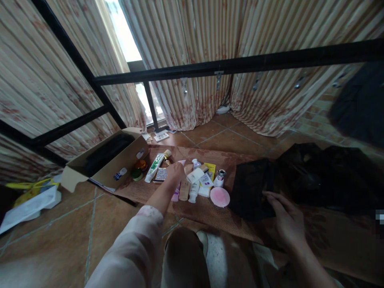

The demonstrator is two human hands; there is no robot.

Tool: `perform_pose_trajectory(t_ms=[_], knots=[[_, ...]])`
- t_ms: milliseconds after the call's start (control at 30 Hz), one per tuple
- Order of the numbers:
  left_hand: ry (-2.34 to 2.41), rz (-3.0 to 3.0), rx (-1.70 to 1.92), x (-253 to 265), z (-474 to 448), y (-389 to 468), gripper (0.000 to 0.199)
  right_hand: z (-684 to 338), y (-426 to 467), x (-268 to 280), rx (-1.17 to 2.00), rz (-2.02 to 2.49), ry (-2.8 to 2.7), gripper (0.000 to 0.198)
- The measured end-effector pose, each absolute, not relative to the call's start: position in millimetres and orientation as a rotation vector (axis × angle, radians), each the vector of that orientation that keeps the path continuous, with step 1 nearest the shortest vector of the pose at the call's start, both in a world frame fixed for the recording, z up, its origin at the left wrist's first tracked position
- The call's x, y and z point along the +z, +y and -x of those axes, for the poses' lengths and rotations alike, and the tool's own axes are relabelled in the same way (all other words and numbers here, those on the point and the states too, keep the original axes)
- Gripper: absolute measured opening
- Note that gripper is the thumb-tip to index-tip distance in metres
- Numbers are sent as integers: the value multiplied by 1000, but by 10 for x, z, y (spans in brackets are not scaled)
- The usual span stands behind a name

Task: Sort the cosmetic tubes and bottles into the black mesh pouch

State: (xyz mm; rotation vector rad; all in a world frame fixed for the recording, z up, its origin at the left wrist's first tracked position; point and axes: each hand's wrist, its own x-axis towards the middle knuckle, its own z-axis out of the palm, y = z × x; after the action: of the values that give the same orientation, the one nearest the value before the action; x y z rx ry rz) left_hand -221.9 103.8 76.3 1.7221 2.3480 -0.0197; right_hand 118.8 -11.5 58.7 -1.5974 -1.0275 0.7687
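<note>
My left hand (175, 176) is over the middle of a group of toiletries, its fingers curled closed; what they hold, if anything, is hidden. Beside it lie a purple tube (175, 194), a beige tube (184, 189) and a glittery silver case (161, 175). To its left rest a green-and-white tube (155, 167) and a gold-capped bottle (167, 157). Right of it are a white tube (193, 192), a yellow packet (211, 169), a white bottle with a silver top (220, 178) and a round pink compact (220, 197). My right hand (288, 220) pinches the edge of a black cloth bag (250, 190).
An open cardboard box (120, 164) with something black inside stands at the left, by two small jars, one orange (141, 165), one green (137, 174). Black plastic bags (324, 176) lie at the right. A dark metal rail (192, 71) crosses before striped curtains (192, 36).
</note>
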Motion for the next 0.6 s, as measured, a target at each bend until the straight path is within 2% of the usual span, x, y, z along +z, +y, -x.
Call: perform_pose_trajectory(t_ms=[133, 300, 467, 600], knots=[[2339, -1674, 5, 794, 2234, 1107, 39, -1190, -112, 600, 779, 1617, -1015, 35], [2348, -1690, 165, 917, 2431, 1039, 32, -1189, -114, 629, 767, 1627, -1043, 36], [2518, -1639, 318, 1123, 3005, 875, 46, -1195, -117, 634, 779, 1627, -1016, 35], [2677, -1559, 324, 1108, 3445, 733, 45, -1190, -108, 621, 783, 1625, -1015, 34]])
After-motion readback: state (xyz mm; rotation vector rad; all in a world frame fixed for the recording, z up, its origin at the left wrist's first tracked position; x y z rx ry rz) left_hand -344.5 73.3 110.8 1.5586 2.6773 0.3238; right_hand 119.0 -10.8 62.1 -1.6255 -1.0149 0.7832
